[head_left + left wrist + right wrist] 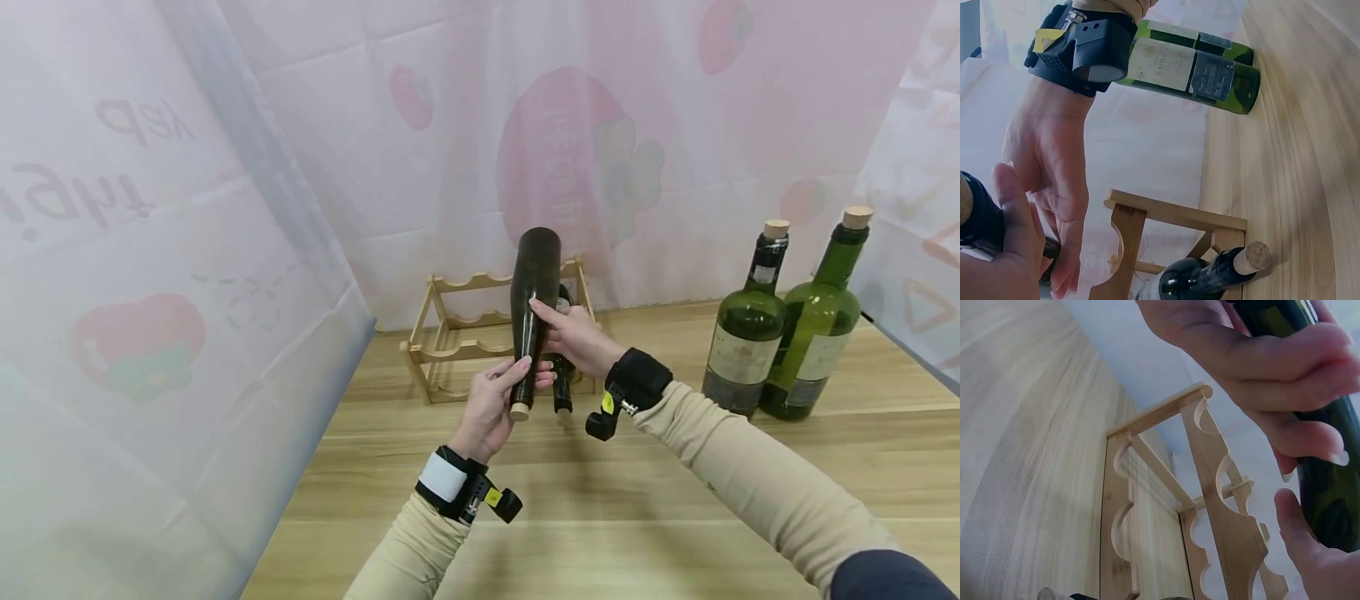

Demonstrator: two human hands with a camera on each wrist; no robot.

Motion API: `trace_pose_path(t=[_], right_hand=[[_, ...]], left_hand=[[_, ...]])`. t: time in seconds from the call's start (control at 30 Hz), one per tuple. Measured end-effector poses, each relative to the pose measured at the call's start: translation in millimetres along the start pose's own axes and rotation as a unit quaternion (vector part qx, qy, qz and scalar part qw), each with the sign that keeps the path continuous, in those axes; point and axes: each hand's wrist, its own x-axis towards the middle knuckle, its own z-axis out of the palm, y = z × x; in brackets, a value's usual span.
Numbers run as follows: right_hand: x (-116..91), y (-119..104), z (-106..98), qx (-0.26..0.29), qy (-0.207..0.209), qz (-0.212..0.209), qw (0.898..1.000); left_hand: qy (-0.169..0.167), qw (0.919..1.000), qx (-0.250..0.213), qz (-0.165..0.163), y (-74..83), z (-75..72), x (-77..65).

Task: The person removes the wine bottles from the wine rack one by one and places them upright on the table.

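Note:
Both hands hold a dark, corked wine bottle over the wooden wine rack. Its base points up and toward the back, while the cork faces down toward the person. The left hand grips the neck, and its fingers show curled round the glass in the right wrist view. Farther up, the right hand holds the body, its thumb along the side. A second corked bottle lies in the right part of the rack, neck outward, partly hidden in the head view by the held bottle and right hand.
Two green wine bottles with corks, a nearer one and one behind it, stand upright on the wooden table at the right. A printed curtain hangs behind the rack and along the left side.

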Motion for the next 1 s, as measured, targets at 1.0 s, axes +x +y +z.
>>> trace_pose_path(t=[1.0], right_hand=[[-26, -8, -33, -0.016, -0.015, -0.006, 1.000]], left_hand=[[-0.016, 0.9996, 0.013, -0.022, -17.7, 33.7, -6.1]])
